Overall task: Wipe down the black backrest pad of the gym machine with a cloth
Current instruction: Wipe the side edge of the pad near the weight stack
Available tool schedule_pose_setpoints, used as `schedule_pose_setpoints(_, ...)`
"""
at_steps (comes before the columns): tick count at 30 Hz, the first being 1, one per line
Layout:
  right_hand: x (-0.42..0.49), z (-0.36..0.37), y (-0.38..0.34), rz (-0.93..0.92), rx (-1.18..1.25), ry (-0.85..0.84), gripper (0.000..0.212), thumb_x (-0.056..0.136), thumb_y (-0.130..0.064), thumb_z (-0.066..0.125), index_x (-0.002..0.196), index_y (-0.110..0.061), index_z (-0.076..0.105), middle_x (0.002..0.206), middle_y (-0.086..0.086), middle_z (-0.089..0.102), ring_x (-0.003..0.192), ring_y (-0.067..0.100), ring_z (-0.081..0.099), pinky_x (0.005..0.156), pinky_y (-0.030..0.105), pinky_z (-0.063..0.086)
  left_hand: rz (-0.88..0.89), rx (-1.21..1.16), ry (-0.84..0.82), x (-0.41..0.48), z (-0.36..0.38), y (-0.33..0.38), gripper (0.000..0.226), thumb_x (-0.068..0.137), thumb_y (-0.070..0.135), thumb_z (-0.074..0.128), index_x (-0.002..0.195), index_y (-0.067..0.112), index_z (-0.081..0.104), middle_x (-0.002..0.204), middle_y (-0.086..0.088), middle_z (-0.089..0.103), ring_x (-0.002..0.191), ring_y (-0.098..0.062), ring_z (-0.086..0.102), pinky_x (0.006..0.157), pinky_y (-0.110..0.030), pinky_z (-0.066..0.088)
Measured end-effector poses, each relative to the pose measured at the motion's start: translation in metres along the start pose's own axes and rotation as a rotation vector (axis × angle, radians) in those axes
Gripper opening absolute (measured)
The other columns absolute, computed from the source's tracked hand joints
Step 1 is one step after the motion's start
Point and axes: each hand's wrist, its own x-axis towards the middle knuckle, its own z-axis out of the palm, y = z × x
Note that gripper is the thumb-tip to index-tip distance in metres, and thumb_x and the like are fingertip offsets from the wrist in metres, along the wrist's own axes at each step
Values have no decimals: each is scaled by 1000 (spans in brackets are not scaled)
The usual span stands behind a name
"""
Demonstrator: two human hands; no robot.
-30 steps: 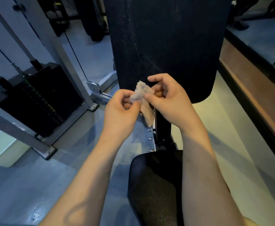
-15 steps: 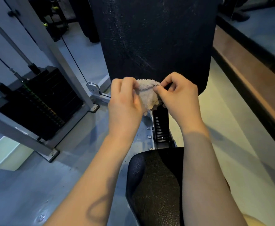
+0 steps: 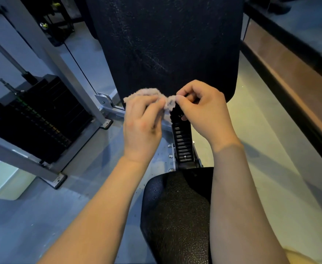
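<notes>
Head view: small bunched cloth sat at the lower edge of the black pad; couldn't tell if it touched. Left hand gripped one end, fingers curled over it. Right hand pinched the other end. Seat below, weight stack off left.

L hand & R hand pinch cloth by backrest pad lower edge.
</notes>
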Motion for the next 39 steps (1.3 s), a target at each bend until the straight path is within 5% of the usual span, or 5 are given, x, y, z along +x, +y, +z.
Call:
schedule_pose_setpoints(13,2,5,-4,55,-26,66,12,91,-23,64,80,-27,64,72,6,65,70,25,70,73,42,60,-84,141,23,0,2,-15,24,96,8,64,118,9,70,133,-17,58,122,-39,48,101,-50,43)
schedule_pose_setpoints(22,-1,16,-12,-1,-133,256,9,93,-22,61,84,-23,61,63,-5,58,61,8,54,60,22,44,-394,34,243,18,1,-8,16,93,7,64,108,2,66,125,-19,53,114,-37,47,102,-11,26)
schedule_pose_setpoints(25,0,27,-14,-147,-232,523,5,92,-25,61,93,-20,63,90,-5,63,92,14,54,78,25,44,-345,6,174,6,13,-6,31,98,15,66,127,12,57,142,-24,42,134,-40,38,118,-29,25)
schedule_pose_setpoints(29,0,44,6,-207,-407,634,23,95,-24,64,117,-18,65,135,12,50,130,32,44,110,48,37,-370,-139,248,15,9,-21,17,94,7,66,111,8,62,134,-22,43,127,-35,45,103,-49,46)
schedule_pose_setpoints(39,-2,81,24,-232,-382,552,57,93,-22,62,145,0,48,160,27,26,153,48,12,124,62,13,-480,-188,213,7,-3,-26,16,97,6,60,112,7,65,141,-17,52,133,-16,48,105,-24,44)
